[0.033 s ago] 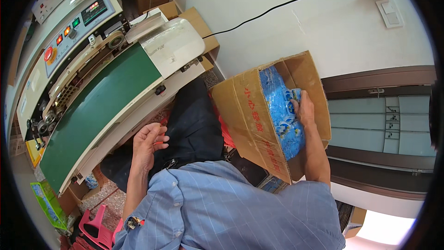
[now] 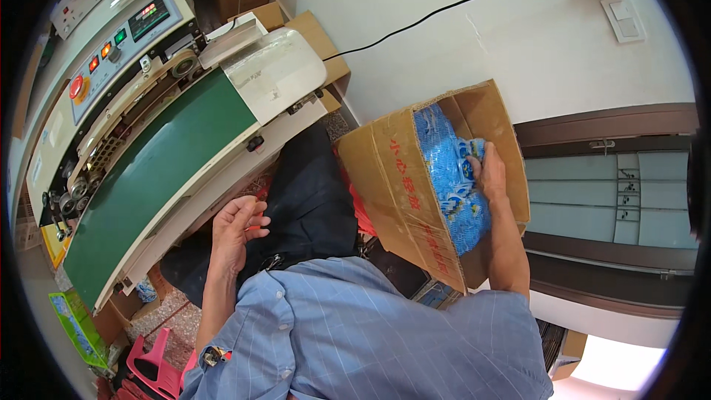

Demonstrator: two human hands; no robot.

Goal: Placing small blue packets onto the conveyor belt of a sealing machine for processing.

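Inside an open cardboard carton on my right lies a heap of shiny blue patterned plastic packets. My right hand reaches into the carton, its fingers and thumb closed on one blue plastic packet. The hand partly covers that packet. To the left, my left hand hovers over my dark trousers, beside the front edge of a machine with a curved green belt. Its fingers are curled and the thumb meets the forefinger; whether anything small is between them is hidden.
The machine's control panel has lit buttons and a red knob. A white plate stands at the belt's right end. A black cord runs along the wall to a socket. Lower left are a green basket and a pink stool.
My right hand and the packet it grips have shifted very slightly within the carton. My left hand keeps nearly the same place.
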